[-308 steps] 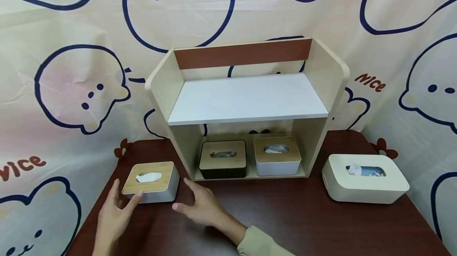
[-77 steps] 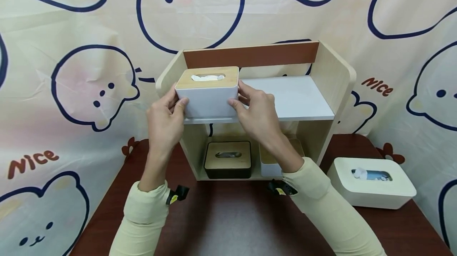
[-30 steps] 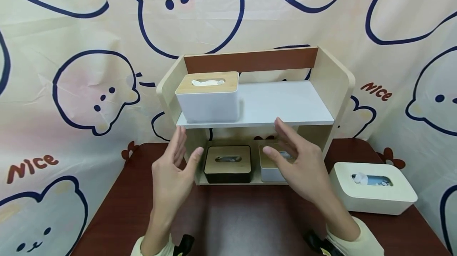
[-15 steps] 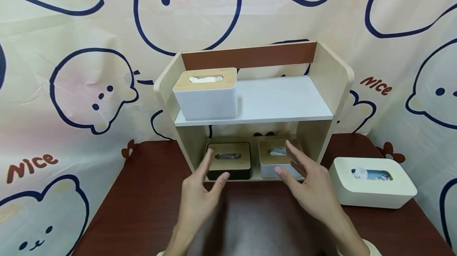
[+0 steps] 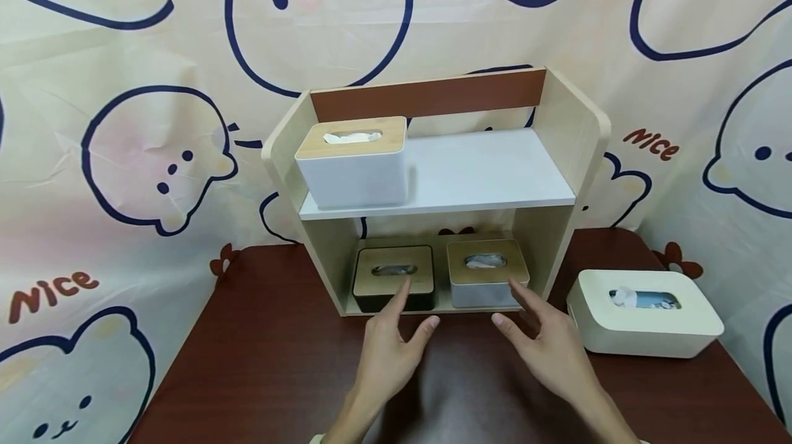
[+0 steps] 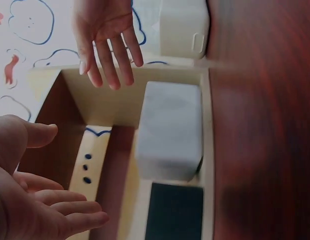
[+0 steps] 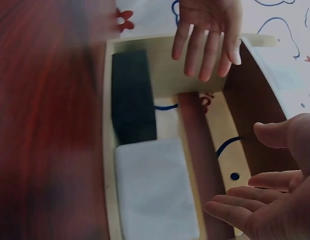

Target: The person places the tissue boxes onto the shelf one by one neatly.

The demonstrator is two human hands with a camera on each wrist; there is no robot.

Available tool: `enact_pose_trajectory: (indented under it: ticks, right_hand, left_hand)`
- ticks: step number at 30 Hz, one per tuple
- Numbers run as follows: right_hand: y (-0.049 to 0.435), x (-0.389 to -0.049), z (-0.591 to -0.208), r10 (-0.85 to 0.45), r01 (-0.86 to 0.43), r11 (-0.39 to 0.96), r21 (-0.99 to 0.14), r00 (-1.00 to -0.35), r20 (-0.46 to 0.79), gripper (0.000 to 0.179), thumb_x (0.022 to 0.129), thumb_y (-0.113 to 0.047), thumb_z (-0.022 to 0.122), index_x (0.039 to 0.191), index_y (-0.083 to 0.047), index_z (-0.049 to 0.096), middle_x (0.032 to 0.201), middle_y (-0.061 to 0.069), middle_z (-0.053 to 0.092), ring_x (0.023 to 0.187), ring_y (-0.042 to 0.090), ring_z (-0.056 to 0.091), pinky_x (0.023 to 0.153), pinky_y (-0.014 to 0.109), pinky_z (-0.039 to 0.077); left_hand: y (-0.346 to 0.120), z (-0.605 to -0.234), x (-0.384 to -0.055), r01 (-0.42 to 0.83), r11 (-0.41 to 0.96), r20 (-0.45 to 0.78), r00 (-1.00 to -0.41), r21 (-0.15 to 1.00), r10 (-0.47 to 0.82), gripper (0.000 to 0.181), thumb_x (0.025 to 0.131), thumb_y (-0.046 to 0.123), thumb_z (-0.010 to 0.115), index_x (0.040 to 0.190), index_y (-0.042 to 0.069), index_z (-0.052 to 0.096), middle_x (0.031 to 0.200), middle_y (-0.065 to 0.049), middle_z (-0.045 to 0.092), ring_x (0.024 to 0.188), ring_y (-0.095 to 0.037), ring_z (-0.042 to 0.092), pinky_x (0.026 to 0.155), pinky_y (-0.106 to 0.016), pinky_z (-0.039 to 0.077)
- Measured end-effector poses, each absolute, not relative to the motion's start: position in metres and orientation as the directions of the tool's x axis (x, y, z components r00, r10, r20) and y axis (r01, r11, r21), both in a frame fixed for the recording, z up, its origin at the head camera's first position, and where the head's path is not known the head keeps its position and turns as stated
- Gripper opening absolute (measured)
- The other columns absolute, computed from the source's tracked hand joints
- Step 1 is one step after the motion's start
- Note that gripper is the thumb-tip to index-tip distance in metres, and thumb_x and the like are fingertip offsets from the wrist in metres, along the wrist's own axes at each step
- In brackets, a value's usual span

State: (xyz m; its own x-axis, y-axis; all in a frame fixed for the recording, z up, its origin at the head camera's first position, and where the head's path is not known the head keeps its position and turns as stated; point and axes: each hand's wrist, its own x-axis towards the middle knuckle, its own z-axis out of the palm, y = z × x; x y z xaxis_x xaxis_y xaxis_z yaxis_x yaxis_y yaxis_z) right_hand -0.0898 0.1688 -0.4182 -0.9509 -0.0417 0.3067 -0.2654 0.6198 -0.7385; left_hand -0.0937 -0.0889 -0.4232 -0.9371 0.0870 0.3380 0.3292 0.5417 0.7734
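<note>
My left hand (image 5: 392,354) hovers over the table before the shelf, fingers extended and holding nothing. My right hand (image 5: 551,348) is likewise stretched out and bare, in front of the lower right tissue box (image 5: 489,292), white with a wooden lid. Beside that box on the lower shelf stands a black tissue box (image 5: 396,272) with a wooden lid. On the upper shelf, at the left, sits a larger white tissue box (image 5: 353,172) with a wooden lid. Both wrist views show the two hands apart from the boxes, palms turned inward.
The two-tier shelf unit (image 5: 495,169) stands at the back of the dark wood table (image 5: 260,361). To its right lies an all-cream tissue box (image 5: 646,313). A printed cloth (image 5: 142,245) hangs behind and at the sides.
The white tissue box went from the table's left to the upper shelf, and both hands let go. Since then they have dropped lower; the left hand has shifted right.
</note>
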Motion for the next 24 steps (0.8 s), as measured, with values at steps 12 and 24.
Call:
enact_pose_trajectory:
  ticks: [12, 24]
  right_hand:
    - [0.211, -0.084, -0.434, -0.007, -0.131, 0.675, -0.726, -0.985, 0.172, 0.073, 0.105, -0.043, 0.071, 0.163, -0.006, 0.046, 0.157, 0.026, 0.056, 0.139, 0.049, 0.059, 0.105, 0.067, 0.052]
    - [0.249, -0.072, -0.441, 0.102, 0.011, 0.706, -0.708, -0.991, 0.086, 0.079, 0.104, -0.051, 0.069, 0.163, -0.004, 0.045, 0.163, 0.027, 0.050, 0.133, 0.046, 0.064, 0.088, 0.027, 0.064]
  left_hand:
    - [-0.050, -0.431, -0.099, 0.321, 0.479, 0.286, -0.947, 0.817, 0.146, 0.077, 0.102, 0.033, 0.077, 0.164, 0.004, 0.043, 0.159, -0.020, 0.055, 0.098, -0.016, 0.076, 0.119, -0.053, 0.049]
    - [-0.008, -0.432, -0.103, 0.333, 0.434, 0.265, -0.941, 0.837, 0.210, 0.075, 0.102, 0.034, 0.076, 0.161, -0.002, 0.045, 0.163, -0.017, 0.051, 0.151, -0.030, 0.051, 0.121, -0.051, 0.047]
